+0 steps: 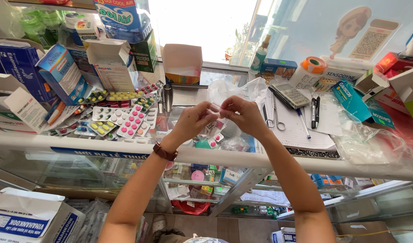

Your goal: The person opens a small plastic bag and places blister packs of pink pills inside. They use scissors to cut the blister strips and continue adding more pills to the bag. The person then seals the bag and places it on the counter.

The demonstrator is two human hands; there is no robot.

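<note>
Clear plastic: one small bag (217, 108) is pinched between left hand (194, 120) and right hand (245, 114), raised above the bench (260, 158) middle; two pens (315, 112) lie right.

Item, as I see it from the head camera: two bare forearms, no sleeves in view. Left hand (191, 121): brown strap, watch-like, at the wrist. Right hand (246, 116): nothing worn at wrist or fingers that I can tell.

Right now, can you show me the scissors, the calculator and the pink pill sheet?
scissors (274, 118), head view, on the blades just above the handle loops.
calculator (291, 95), head view, middle of its keypad.
pink pill sheet (132, 123), head view, centre of the blister sheet.
</note>
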